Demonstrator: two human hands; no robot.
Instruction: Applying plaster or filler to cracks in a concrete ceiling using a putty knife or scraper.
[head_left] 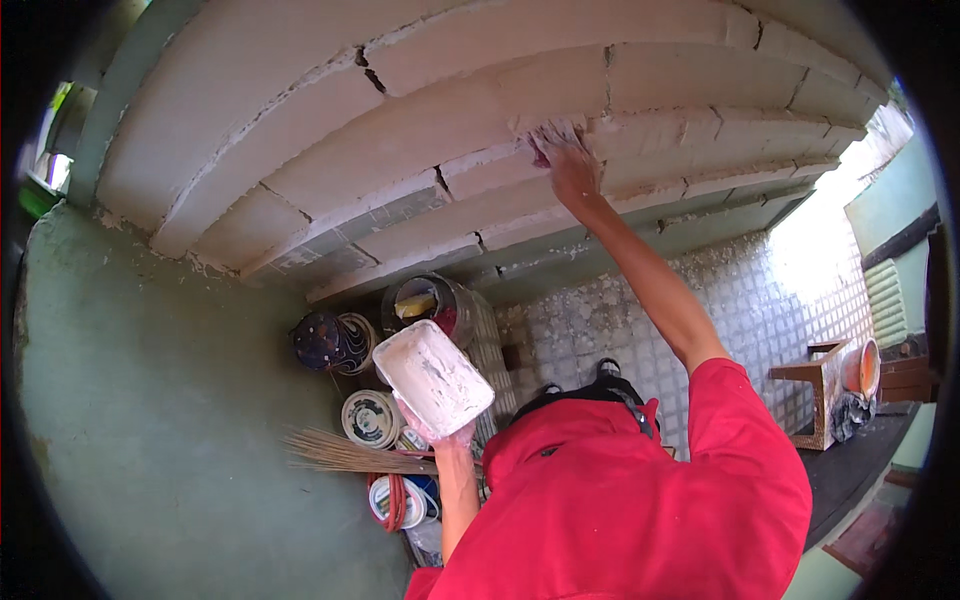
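My left hand [455, 434], white with paste, is closed under a white rectangular tub [466, 368]. The tub is tilted, and white paste with grey streaks coats its inside. My right arm stretches up to the pale block wall [420, 150]. There my right hand [570, 165], its fingers coated white, presses at the ledge of one course of blocks. A small dark red thing shows at its thumb side; what it is I cannot make out. Fresh white paste lines the block edges beside it, and dark gaps show at several joints.
Below the tub stand a large round bucket [462, 305], a dark pail [322, 342], a lidded white bucket [370, 418] and a bundle of thin sticks [350, 452]. A green wall [190, 400] rises at left. On the right, a stool [815, 385] stands by the tiled floor [640, 320].
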